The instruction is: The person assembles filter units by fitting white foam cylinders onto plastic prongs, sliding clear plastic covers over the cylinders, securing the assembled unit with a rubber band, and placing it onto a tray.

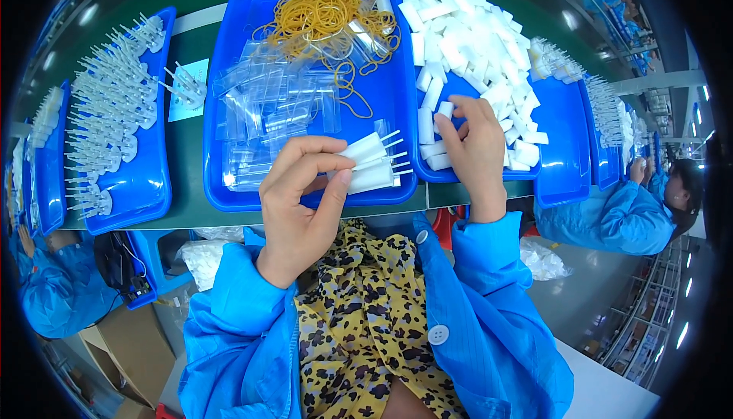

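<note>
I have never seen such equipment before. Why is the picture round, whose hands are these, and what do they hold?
There is no robot here. A wide fisheye camera on a person's head looks down, so the edges bend. The two bare hands in blue sleeves are the wearer's own.

On the green table are blue trays. The middle tray has yellowish rubber bands and clear plastic pieces; the one to its right has white blocks.

The left hand holds white pieces with thin pins pointing right. The right hand has its fingertips at a white block; whether it grips it is unclear.
</note>
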A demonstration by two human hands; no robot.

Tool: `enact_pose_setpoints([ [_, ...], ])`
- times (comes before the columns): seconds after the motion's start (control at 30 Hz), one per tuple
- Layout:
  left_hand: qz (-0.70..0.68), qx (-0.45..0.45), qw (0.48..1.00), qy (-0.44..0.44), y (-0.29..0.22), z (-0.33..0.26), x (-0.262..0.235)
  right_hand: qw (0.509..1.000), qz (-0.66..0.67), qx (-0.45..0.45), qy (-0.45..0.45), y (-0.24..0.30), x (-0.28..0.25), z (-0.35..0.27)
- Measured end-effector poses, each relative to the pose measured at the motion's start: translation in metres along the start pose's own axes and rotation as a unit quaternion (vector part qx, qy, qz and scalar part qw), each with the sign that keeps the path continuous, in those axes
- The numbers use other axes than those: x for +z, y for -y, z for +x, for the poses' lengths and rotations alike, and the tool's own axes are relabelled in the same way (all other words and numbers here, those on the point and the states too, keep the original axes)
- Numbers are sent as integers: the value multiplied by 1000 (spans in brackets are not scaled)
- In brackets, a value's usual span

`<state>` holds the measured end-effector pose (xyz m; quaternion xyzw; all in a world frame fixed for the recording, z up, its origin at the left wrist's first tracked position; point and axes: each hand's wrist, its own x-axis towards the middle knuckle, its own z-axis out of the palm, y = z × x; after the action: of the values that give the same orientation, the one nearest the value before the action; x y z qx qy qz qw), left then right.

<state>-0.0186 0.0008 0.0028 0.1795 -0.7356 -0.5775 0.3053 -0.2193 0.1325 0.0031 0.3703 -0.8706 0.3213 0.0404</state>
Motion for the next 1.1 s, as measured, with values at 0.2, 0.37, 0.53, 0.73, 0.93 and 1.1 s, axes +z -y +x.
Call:
enact_pose_setpoints([
  [0.2,54,38,998,-14,-1,0,0,989,-39,-141,10,-13,5,0],
  [0.37,75,55,995,-29,-1,0,-1,984,171,-4,-53,-9,0,-5],
  [0.53,102,72,992,-31,0,0,-2,861,505,61,14,26,-11,-19],
  [0.73,95,78,992,-42,-2,-1,-3,758,637,111,90,37,-2,-28],
  [0.93,111,85,989,-48,-4,0,-2,794,596,108,61,39,4,-31],
  [1.1,175,163,968,-81,-4,4,1,878,472,70,24,56,7,-34],
])
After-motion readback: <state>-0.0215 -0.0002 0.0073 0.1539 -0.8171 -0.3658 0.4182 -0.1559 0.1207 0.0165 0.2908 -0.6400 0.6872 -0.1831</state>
